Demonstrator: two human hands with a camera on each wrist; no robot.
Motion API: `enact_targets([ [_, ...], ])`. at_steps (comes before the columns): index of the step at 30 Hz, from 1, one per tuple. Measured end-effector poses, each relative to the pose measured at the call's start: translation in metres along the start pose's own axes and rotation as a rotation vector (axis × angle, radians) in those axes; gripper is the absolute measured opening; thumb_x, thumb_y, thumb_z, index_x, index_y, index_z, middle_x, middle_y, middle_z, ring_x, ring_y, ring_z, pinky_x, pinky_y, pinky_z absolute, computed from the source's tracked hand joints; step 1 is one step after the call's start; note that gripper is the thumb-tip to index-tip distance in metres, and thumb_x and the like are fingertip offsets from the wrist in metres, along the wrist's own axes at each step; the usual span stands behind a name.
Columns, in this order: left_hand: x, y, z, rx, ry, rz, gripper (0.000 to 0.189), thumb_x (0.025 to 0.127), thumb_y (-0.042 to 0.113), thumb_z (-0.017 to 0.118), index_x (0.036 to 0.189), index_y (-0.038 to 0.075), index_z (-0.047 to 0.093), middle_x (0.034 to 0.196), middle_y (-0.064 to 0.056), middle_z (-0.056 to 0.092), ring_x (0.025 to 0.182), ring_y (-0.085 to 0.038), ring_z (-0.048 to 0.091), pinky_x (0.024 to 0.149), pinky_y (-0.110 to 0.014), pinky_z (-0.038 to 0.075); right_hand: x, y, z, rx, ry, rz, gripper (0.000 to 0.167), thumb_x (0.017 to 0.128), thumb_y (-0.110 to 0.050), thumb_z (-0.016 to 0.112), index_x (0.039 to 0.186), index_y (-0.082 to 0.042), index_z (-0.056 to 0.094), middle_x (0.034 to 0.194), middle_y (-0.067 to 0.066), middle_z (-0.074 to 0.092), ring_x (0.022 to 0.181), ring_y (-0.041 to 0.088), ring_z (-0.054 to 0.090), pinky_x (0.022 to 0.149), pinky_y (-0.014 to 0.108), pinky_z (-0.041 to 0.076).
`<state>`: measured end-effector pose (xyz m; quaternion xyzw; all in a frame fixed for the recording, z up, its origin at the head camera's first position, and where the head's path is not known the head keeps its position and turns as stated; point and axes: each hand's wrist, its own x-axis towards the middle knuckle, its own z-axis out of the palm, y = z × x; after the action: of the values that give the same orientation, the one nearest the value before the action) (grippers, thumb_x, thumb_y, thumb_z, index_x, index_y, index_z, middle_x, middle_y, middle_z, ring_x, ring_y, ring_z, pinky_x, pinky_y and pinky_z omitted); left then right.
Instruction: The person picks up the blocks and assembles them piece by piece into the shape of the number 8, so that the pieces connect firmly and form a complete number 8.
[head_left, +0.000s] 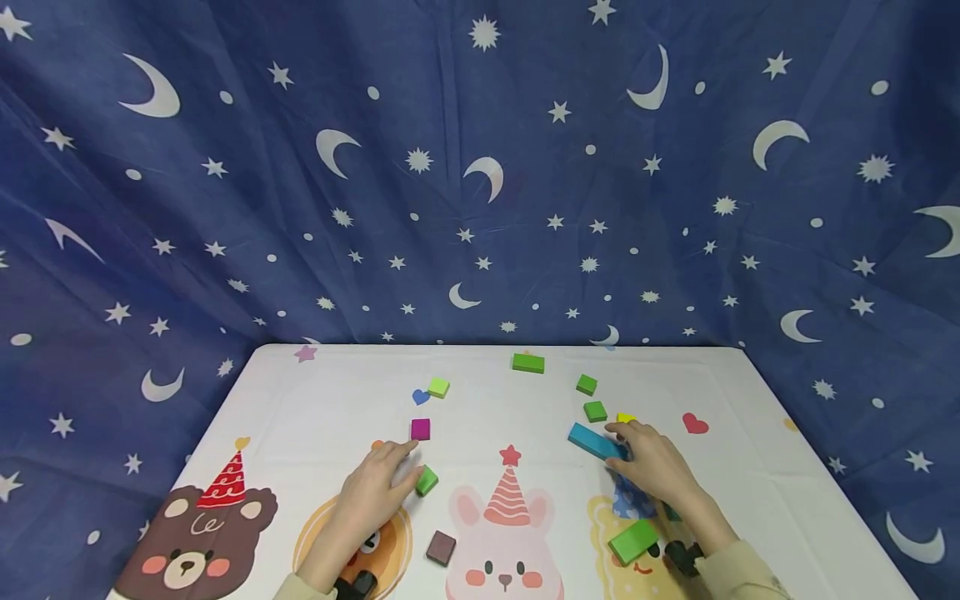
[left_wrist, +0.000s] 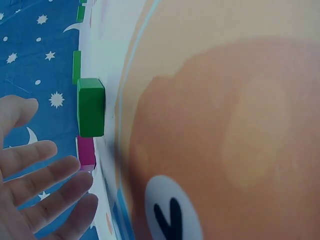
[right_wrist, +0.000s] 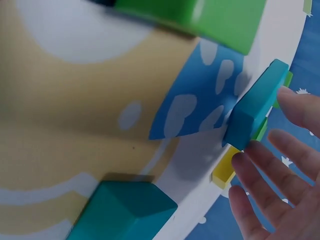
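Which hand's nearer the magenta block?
Left. The left hand is just on the near side of the magenta block, slightly left; the right hand is well to its right, by the long blue block.

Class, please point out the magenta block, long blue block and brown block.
Magenta block (head_left: 421, 429), head view: middle of its visible surface.
Long blue block (head_left: 592, 440), head view: on its top face.
Brown block (head_left: 441, 547), head view: on its top face.

Five green blocks (head_left: 633, 542), one lime (head_left: 438, 387), one magenta (head_left: 421, 429), one brown (head_left: 440, 547), one blue (head_left: 595, 441), one yellow (head_left: 626, 417), one teal (right_wrist: 122, 210) (eleven altogether).
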<state>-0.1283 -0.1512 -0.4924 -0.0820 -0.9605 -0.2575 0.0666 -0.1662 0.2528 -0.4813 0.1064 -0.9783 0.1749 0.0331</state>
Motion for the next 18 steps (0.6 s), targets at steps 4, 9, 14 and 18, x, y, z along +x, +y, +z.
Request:
enact_targets([
  [4,-0.0001,0.0008,0.0001,-0.023,-0.026,-0.015,0.042,0.087,0.032,0.068,0.124,0.013,0.064,0.099,0.001,0.065,0.081,-0.008,0.053,0.067,-0.026,0.044,0.0029,0.0016,0.0011,0.005,-0.028,0.008,0.046,0.076,-0.02,0.078,0.118,-0.007,0.065,0.102,0.011,0.069,0.092,0.027,0.064,0.077,0.047,0.053],
  [9,-0.001,-0.0003,0.0017,-0.048,-0.054,-0.024,0.045,0.084,0.032,0.072,0.123,0.011,0.064,0.079,0.004,0.052,0.067,-0.006,0.038,0.057,-0.02,0.031,0.0054,0.0028,0.0018,0.017,-0.061,0.019,0.044,0.077,-0.018,0.078,0.117,-0.007,0.065,0.097,0.009,0.069,0.088,0.022,0.064,0.076,0.044,0.054],
  [14,-0.0008,-0.0009,0.0047,-0.031,-0.039,-0.015,0.044,0.08,0.034,0.076,0.117,0.011,0.067,0.078,0.006,0.052,0.067,-0.004,0.038,0.057,-0.019,0.032,0.0068,0.0035,0.003,0.024,-0.081,0.034,0.042,0.077,-0.017,0.078,0.116,-0.007,0.065,0.098,0.009,0.07,0.089,0.022,0.064,0.075,0.044,0.054],
  [18,-0.0006,-0.0006,0.0061,-0.012,-0.037,-0.011,0.042,0.077,0.035,0.078,0.111,0.011,0.069,0.077,0.007,0.052,0.067,-0.004,0.039,0.059,-0.02,0.032,0.0078,0.0035,0.0041,0.019,-0.088,0.041,0.041,0.077,-0.016,0.078,0.115,-0.007,0.066,0.097,0.008,0.069,0.088,0.021,0.064,0.076,0.044,0.054],
])
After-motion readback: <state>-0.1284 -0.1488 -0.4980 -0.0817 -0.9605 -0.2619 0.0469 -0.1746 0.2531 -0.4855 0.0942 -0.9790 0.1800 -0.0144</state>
